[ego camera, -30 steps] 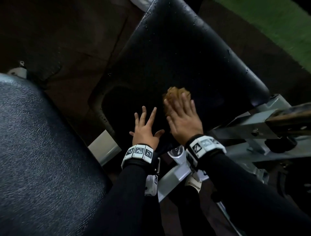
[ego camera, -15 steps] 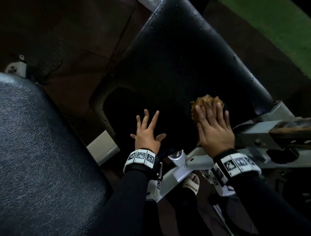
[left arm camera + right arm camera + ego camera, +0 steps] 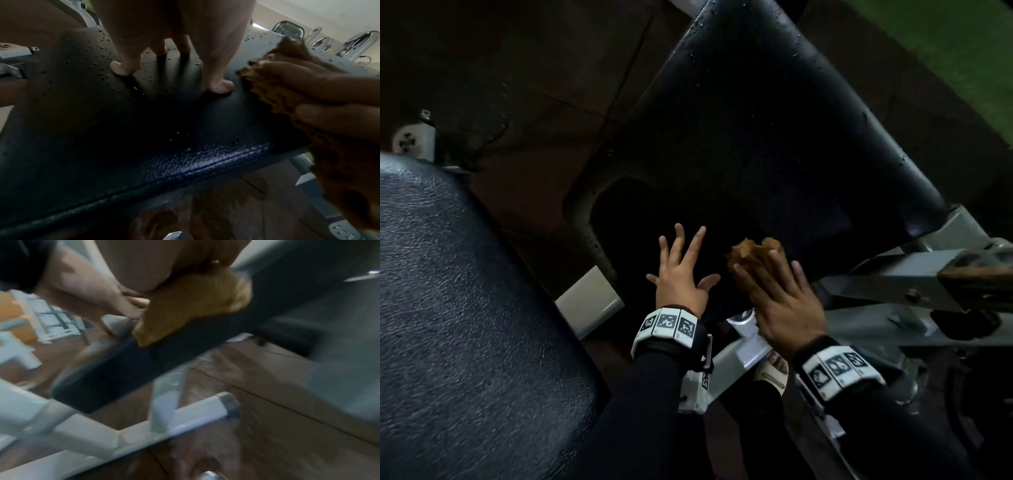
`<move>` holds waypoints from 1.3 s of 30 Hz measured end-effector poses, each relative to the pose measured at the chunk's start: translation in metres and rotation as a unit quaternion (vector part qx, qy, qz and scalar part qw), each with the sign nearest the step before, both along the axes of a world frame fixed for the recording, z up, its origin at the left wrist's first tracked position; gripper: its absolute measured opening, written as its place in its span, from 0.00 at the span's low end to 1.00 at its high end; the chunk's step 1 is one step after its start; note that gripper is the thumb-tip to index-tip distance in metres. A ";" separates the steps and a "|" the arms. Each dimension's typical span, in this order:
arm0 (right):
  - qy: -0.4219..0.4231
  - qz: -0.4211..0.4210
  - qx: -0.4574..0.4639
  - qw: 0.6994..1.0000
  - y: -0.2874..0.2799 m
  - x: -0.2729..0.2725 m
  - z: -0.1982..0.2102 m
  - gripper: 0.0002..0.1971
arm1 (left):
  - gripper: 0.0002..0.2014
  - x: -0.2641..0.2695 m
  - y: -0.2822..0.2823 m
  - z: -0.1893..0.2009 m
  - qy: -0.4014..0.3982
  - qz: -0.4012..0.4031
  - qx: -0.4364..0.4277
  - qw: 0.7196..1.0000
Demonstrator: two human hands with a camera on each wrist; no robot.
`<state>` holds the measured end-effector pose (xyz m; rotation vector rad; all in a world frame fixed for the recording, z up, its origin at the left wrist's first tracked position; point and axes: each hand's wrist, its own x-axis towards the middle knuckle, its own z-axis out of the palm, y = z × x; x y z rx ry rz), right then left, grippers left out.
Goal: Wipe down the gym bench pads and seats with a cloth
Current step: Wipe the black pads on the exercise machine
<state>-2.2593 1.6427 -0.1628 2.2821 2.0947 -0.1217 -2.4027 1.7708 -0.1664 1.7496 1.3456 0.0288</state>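
A black bench pad (image 3: 756, 137) slopes away from me, beaded with water droplets (image 3: 98, 48). My right hand (image 3: 774, 284) lies flat with straight fingers on a crumpled tan cloth (image 3: 753, 253), pressing it onto the pad's near end. The same cloth (image 3: 191, 305) hangs over the pad's edge (image 3: 144, 360) in the blurred right wrist view. My left hand (image 3: 681, 267) rests open just left of the cloth, fingers spread, fingertips (image 3: 221, 86) touching the pad (image 3: 144, 138).
A second black pad (image 3: 465, 325) fills the lower left. The bench's grey metal frame (image 3: 893, 281) runs right and below the hands, with a crossbar (image 3: 144, 426) underneath. Brown wood floor (image 3: 517, 85) lies around; green turf (image 3: 962, 51) is top right. My sandalled foot (image 3: 772, 371) stands under the frame.
My right hand slid the cloth to the right along the pad's near end, then back left beside my left hand. The left hand stayed planted on the pad.
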 end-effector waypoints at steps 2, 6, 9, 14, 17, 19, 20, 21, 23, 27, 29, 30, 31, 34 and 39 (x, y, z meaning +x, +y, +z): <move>-0.017 -0.014 -0.019 1.000 -0.013 0.018 0.006 0.36 | 0.44 0.000 -0.001 0.000 -0.001 0.001 0.002 1.000; -0.009 -0.112 -0.003 0.994 -0.002 0.038 0.022 0.30 | 0.45 0.001 -0.002 -0.002 0.003 0.004 0.008 1.000; 0.028 -0.157 0.034 0.987 0.030 0.037 0.026 0.27 | 0.45 0.001 -0.002 -0.002 0.004 0.006 0.010 1.000; 0.019 -0.148 0.058 0.987 0.075 0.021 0.015 0.27 | 0.46 0.001 -0.003 -0.005 0.011 0.004 0.020 1.000; 0.013 -0.070 0.041 0.997 0.072 0.003 0.006 0.29 | 0.47 0.001 -0.002 -0.007 0.009 0.002 0.016 1.000; 0.012 -0.014 0.027 0.999 0.053 -0.007 0.001 0.29 | 0.46 0.001 -0.001 -0.007 0.010 -0.002 0.008 1.000; 0.019 -0.001 0.021 1.000 0.041 -0.009 -0.001 0.29 | 0.45 0.000 0.000 -0.006 0.014 -0.006 0.005 1.000; 0.025 0.002 0.012 1.000 0.029 -0.009 -0.001 0.30 | 0.44 0.000 0.000 -0.005 0.021 -0.011 0.003 1.000; 0.027 -0.010 -0.016 0.999 0.010 -0.004 0.002 0.34 | 0.44 0.000 0.002 -0.001 0.049 -0.031 0.006 0.998; 0.022 -0.075 -0.038 0.996 0.004 0.015 0.019 0.38 | 0.43 0.001 0.013 0.008 0.093 -0.067 0.028 0.993; 0.031 -0.139 -0.039 0.989 0.015 0.025 0.030 0.33 | 0.45 -0.001 0.028 0.011 0.096 -0.070 0.031 0.992; 0.040 -0.168 -0.044 0.984 0.024 0.031 0.035 0.31 | 0.46 -0.005 0.038 0.011 0.103 -0.067 0.031 0.992; 0.051 -0.192 -0.051 0.979 0.033 0.036 0.039 0.30 | 0.49 -0.009 0.049 0.011 0.115 -0.062 0.028 0.991; 0.069 -0.225 -0.050 0.971 0.073 0.050 0.047 0.29 | 0.55 -0.027 0.079 0.007 0.153 -0.044 -0.018 0.987; 0.067 -0.203 -0.019 0.977 0.151 0.059 0.043 0.29 | 0.57 -0.036 0.086 0.001 0.131 -0.042 -0.089 0.986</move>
